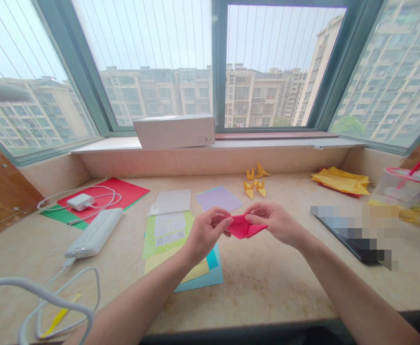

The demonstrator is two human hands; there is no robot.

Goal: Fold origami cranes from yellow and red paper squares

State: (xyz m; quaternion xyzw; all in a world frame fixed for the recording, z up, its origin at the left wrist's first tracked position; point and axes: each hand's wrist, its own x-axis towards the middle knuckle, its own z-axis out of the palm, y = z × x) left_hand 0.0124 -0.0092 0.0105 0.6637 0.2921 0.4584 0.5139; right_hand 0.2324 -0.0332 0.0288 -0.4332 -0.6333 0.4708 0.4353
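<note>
A small folded piece of red paper (239,228) is held up between my two hands, over the middle of the counter. My left hand (210,232) pinches its left side with thumb and fingers. On the other side, my right hand (269,220) grips the paper's upper right part, its thumb lying across the front. The paper has creased, angled flaps and a point that sticks out to the right. Just beyond my hands lie a lilac paper square (220,198) and several small yellow folded paper cranes (255,188).
Coloured sheets and a green packet (166,235) lie left of centre. Further left are a white power bank (95,233), a charger (81,201) and red paper (123,191). At right are a phone (349,235), yellow paper (340,181) and a plastic cup (403,189). A white box (175,132) sits on the windowsill.
</note>
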